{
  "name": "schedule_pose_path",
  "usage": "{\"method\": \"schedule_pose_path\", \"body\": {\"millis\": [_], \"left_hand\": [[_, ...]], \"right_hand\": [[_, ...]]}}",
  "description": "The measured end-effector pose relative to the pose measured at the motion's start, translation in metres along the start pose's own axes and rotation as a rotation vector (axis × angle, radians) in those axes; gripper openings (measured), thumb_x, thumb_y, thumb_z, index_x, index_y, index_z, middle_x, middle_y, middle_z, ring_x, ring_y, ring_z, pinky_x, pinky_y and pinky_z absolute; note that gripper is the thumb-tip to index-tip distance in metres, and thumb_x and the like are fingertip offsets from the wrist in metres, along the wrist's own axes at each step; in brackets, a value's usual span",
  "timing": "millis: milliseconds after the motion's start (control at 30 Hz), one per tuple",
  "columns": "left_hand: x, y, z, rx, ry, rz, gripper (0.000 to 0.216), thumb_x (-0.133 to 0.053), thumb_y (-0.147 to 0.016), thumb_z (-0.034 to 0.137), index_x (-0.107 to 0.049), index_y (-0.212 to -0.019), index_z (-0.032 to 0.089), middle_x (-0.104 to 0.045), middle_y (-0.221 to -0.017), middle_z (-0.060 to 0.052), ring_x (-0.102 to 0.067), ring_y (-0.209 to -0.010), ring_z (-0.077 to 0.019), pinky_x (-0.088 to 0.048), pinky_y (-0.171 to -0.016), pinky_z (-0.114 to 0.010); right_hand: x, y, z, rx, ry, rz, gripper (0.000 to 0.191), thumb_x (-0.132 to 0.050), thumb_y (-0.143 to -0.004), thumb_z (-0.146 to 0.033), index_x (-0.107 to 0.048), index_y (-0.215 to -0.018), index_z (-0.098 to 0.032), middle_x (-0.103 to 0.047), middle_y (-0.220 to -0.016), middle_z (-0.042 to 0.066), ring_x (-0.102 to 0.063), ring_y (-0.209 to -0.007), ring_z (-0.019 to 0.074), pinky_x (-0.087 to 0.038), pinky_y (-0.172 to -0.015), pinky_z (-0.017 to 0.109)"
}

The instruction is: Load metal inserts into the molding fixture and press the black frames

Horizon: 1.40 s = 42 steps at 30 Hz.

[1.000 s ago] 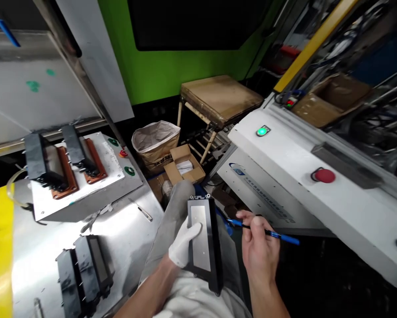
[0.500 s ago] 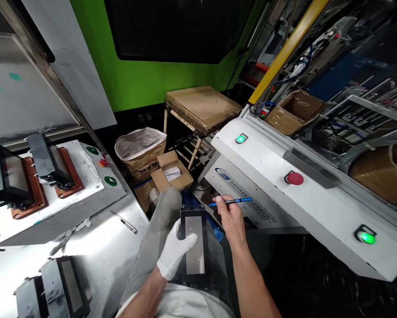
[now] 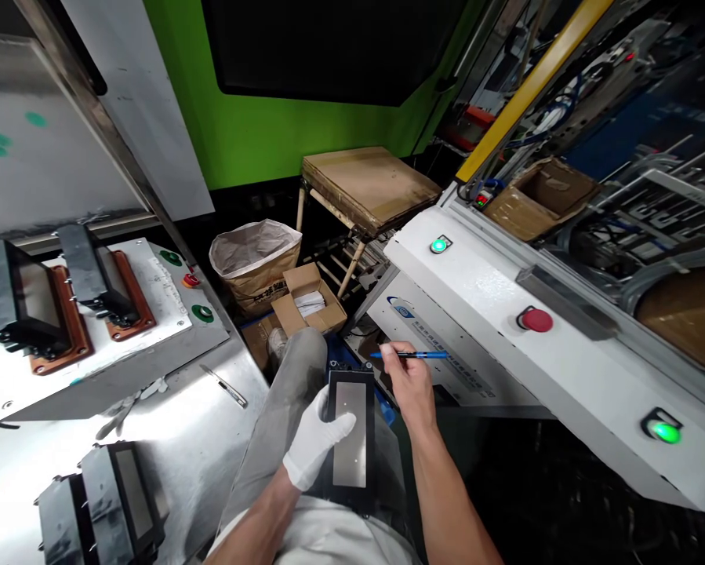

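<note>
My left hand (image 3: 315, 438), in a white glove, grips a black rectangular housing with a grey panel (image 3: 352, 459) by its left side, the thumb lying across the panel. The housing rests upright over my lap. Bare, my right hand (image 3: 409, 384) pinches a blue pen (image 3: 426, 355) just above and right of the housing's top end. The pen lies nearly level, its tip pointing left and apart from the housing.
To the left, a metal bench carries similar housings (image 3: 117, 502), a utility knife (image 3: 226, 386) and a fixture (image 3: 169, 318) holding two more. A cardboard box (image 3: 328, 314) and paper sack (image 3: 255, 275) stand ahead. A white control panel (image 3: 481, 282) with lit buttons runs along the right.
The view has shifted slightly, so most things sit a little farther right. The pen has turned from a slight slant to nearly level. Both hands keep their holds.
</note>
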<state>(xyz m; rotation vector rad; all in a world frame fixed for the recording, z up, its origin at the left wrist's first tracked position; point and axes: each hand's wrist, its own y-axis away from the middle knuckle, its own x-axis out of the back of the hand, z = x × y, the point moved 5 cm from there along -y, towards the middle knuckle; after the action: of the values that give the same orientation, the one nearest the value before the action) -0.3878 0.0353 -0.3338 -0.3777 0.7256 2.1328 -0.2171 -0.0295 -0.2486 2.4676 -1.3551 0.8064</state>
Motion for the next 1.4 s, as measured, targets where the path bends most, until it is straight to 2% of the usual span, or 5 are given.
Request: {"method": "schedule_pose_path", "body": {"millis": [133, 433, 667, 900, 1400], "left_hand": [[0.0, 0.0, 0.001, -0.006, -0.027, -0.001, 0.064, -0.083, -0.074, 0.04, -0.058, -0.129, 0.017, -0.069, -0.131, -0.012, -0.064, -0.118, -0.029, -0.051, -0.103, -0.041], [0.002, -0.004, 0.0, -0.027, -0.023, -0.001, 0.066, -0.085, -0.072, 0.039, -0.06, -0.13, 0.019, -0.072, -0.126, -0.008, -0.064, -0.117, -0.0276, -0.051, -0.105, -0.041], [0.0, -0.001, -0.001, -0.019, 0.033, -0.039, 0.06, -0.083, -0.075, 0.036, -0.06, -0.127, 0.019, -0.069, -0.131, -0.01, -0.062, -0.12, -0.0284, -0.049, -0.108, -0.043], [0.012, -0.028, 0.017, -0.013, 0.254, 0.178, 0.05, -0.08, -0.078, 0.034, -0.061, -0.122, 0.019, -0.074, -0.109, -0.005, -0.068, -0.092, -0.0183, -0.057, -0.085, -0.033], [0.017, -0.043, 0.009, -0.013, 0.328, 0.298, 0.045, -0.084, -0.072, 0.034, -0.062, -0.107, 0.017, -0.071, -0.085, -0.001, -0.065, -0.07, -0.0135, -0.053, -0.067, -0.028]], "right_hand": [[-0.019, -0.003, -0.018, 0.187, -0.092, -0.155, 0.032, -0.061, -0.092, -0.051, -0.071, -0.093, -0.021, -0.074, -0.101, 0.007, -0.068, -0.095, 0.0231, -0.053, -0.083, 0.034], [-0.04, -0.008, -0.023, 0.195, -0.041, -0.278, 0.032, -0.06, -0.092, -0.051, -0.071, -0.086, -0.021, -0.075, -0.104, 0.007, -0.069, -0.101, 0.0245, -0.053, -0.091, 0.036], [-0.028, 0.001, -0.026, 0.088, -0.029, -0.049, 0.034, -0.059, -0.094, -0.052, -0.071, -0.092, -0.02, -0.075, -0.088, 0.006, -0.07, -0.087, 0.0245, -0.055, -0.083, 0.037], [0.006, 0.05, -0.005, 0.262, -0.214, 0.159, 0.013, -0.065, -0.093, -0.03, -0.072, -0.099, -0.02, -0.071, -0.114, 0.011, -0.068, -0.106, 0.026, -0.061, -0.079, 0.037], [-0.018, 0.141, -0.01, 0.696, 0.189, -0.183, 0.028, -0.062, -0.084, -0.003, -0.063, -0.107, -0.019, -0.073, -0.085, 0.004, -0.061, -0.118, 0.029, -0.045, -0.104, 0.054]]}}
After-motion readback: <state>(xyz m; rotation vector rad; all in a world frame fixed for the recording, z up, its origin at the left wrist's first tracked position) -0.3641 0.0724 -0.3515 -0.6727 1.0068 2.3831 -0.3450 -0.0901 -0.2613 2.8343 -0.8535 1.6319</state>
